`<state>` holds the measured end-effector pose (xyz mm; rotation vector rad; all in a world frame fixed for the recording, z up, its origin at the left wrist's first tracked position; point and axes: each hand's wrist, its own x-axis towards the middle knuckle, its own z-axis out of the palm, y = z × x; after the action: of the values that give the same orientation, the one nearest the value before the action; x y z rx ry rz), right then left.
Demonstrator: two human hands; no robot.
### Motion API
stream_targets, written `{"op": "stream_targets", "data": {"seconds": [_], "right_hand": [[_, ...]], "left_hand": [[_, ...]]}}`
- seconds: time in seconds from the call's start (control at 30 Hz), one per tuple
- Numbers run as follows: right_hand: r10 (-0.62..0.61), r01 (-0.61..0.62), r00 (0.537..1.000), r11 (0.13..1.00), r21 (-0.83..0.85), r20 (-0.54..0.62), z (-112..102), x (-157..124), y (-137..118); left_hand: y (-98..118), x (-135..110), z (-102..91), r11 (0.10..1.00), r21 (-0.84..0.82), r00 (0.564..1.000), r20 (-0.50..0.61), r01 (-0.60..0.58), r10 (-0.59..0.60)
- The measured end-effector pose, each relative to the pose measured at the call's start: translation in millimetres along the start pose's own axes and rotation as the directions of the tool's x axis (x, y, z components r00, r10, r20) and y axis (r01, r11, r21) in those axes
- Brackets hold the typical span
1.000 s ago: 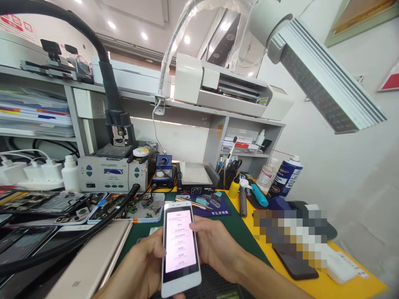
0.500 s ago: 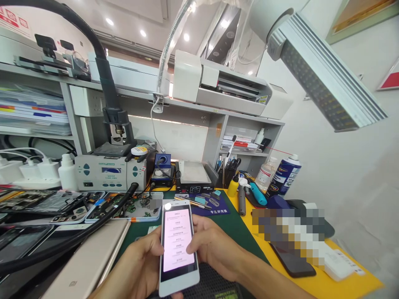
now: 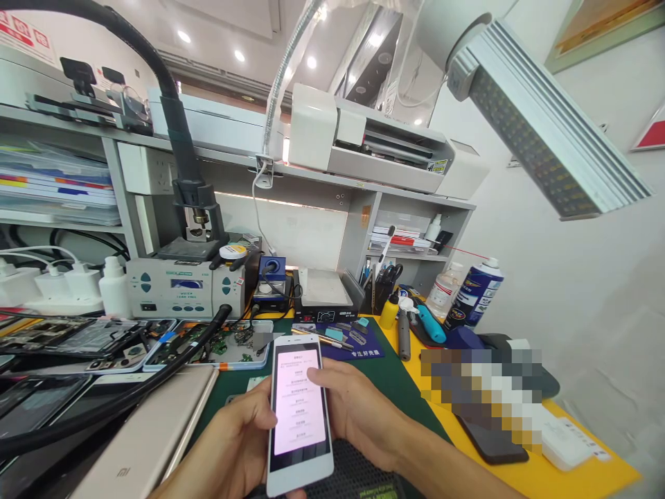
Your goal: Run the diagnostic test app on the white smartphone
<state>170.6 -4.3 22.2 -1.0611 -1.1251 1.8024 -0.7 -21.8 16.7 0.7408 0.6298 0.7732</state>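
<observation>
A white smartphone is held upright between both hands at the bottom middle, its screen lit with a pale page of text lines. My left hand grips its left edge, the thumb lying on the screen's left side. My right hand supports the right edge from behind, with its thumb over the upper right part of the screen. Most of the fingers are hidden behind the phone. Left of my left hand lies a gold phone back. A dark green mat spreads beneath the hands.
A rework station with a black hose stands at the left. A tray of circuit boards lies before it. At right are a spray can, a clear bottle and a dark phone. A lamp hangs overhead.
My right thumb has moved up the screen, from its lower right side to near the upper text lines. My left hand keeps its hold on the smartphone, and the page looks the same.
</observation>
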Motion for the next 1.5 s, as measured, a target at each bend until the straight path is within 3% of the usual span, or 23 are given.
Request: {"op": "stream_targets", "data": {"seconds": [0.2,0.47,0.77,1.5], "right_hand": [[0.012,-0.012,1.000,1.000,-0.004,-0.017,0.3,0.1,-2.0],[0.017,-0.014,0.989,1.000,-0.017,0.144,-4.6,-1.0,-2.6],[0.032,-0.029,0.989,0.999,-0.022,0.141,-4.4,-0.6,-2.5],[0.011,-0.014,0.993,1.000,0.018,0.121,-4.0,-2.7,-3.8]], "left_hand": [[-3.9,3.6,-4.7,1.000,0.019,1.000,0.019,-0.015,0.015],[1.9,-0.3,1.9,1.000,-0.027,1.000,0.030,-0.004,0.005],[-2.4,2.4,-5.8,1.000,0.005,0.998,0.063,-0.006,0.006],[-4.4,6.2,-9.5,0.992,-0.128,0.996,0.078,-0.022,0.032]]}}
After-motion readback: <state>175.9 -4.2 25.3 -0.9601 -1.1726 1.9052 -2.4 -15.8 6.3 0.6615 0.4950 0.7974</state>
